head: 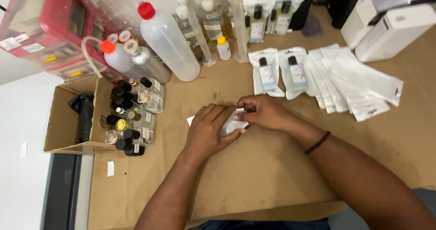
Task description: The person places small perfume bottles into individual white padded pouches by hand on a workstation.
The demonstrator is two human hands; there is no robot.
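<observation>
Centre of frame: small white plastic pouch point(230, 124), held between both hands on the brown cardboard-covered worktop point(254, 166). Left hand point(209, 130) lies over it, fingers curled around its lower edge. Right hand point(263, 113) pinches the pouch's top edge, fingers closed on it.

Upper right: fanned stack of empty white pouches point(359, 82); two filled pouches with dark-capped vials point(280, 71) beside it.

Left: open cardboard box point(61, 121); cluster of small black-capped glass bottles point(131, 116).

Upper left: large translucent red-capped plastic bottle point(168, 41).

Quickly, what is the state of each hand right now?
Left hand: closed on the small white pouch, pressing it to the cardboard.
Right hand: fingers pinched shut on the same pouch's top edge.
</observation>
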